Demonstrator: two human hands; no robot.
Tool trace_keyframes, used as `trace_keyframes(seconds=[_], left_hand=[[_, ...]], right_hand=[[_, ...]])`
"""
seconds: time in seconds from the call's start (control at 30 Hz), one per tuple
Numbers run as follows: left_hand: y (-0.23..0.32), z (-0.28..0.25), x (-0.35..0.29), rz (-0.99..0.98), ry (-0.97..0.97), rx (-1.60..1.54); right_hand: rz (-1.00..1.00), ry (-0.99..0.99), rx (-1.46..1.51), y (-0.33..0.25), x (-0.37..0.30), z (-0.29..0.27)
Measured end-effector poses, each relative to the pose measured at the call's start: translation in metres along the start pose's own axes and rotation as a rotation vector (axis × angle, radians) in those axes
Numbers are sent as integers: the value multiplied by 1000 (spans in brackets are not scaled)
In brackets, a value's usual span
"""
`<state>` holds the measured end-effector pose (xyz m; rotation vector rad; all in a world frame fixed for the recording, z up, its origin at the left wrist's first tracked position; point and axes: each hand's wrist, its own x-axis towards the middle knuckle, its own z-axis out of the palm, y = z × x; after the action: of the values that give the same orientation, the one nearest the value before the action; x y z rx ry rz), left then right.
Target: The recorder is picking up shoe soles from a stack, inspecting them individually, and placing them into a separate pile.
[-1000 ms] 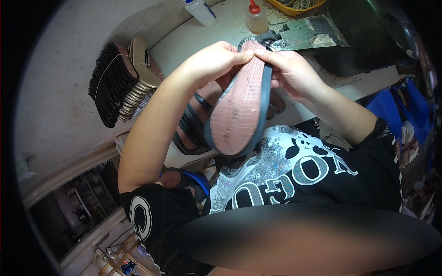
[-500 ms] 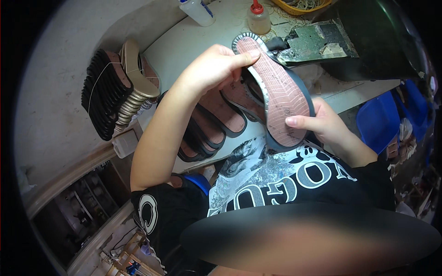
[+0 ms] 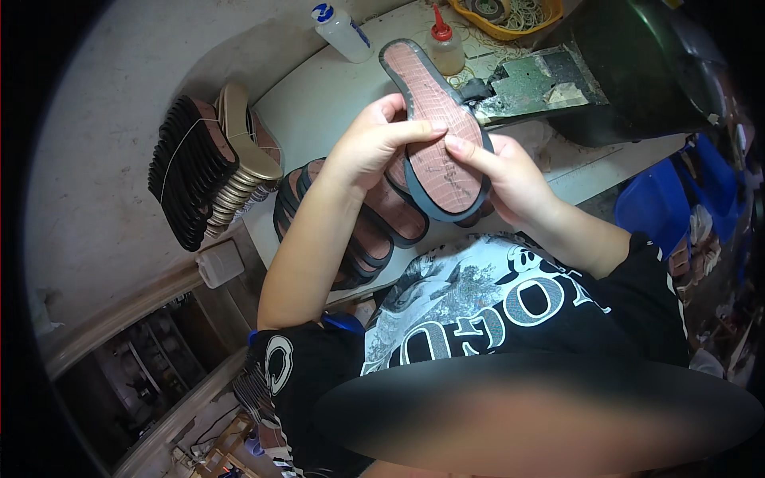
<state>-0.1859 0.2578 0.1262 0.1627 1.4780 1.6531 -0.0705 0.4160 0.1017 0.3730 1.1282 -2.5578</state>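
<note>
I hold a shoe insole (image 3: 450, 179) in front of me, its pinkish face with fine pale lines toward me and a dark rim around it. My left hand (image 3: 373, 147) grips its left side near the middle, thumb laid across the face. From the right, my right hand (image 3: 514, 171) clasps the wide lower part, its thumb beside the left thumb. The fingers of both hands are mostly behind the insole. Under and left of my left forearm, similar dark-rimmed insoles (image 3: 396, 215) lie overlapping on the white table (image 3: 299, 88).
Banded stacks of black-edged insoles (image 3: 187, 171) and gold-edged insoles (image 3: 239, 131) stand at the left wall. Beyond my hands are a blue-capped bottle (image 3: 344, 36), a red-nozzled bottle (image 3: 446, 52), a yellow basket (image 3: 522, 33) of rubber bands and a worn green plate (image 3: 534, 84). Blue plastic seating (image 3: 653, 207) is at right.
The insole has moved up and left and turned somewhat; the toothed edge at its top end no longer shows. My left hand has shifted from that end to the middle, and both thumbs are closer together.
</note>
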Motion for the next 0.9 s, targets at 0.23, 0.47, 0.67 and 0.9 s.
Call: trace_keyframes(seconds=[0.23, 0.47, 0.67, 0.9], left_hand=[[3, -2, 2, -37, 108, 150], [12, -39, 33, 423, 311, 943], [51, -40, 52, 73, -309, 859], [48, -41, 27, 124, -61, 1014]], right_hand=[[191, -29, -114, 6, -20, 1], [92, 6, 43, 10, -4, 4], [26, 66, 103, 7, 5, 13], [33, 128, 102, -5, 4, 19]])
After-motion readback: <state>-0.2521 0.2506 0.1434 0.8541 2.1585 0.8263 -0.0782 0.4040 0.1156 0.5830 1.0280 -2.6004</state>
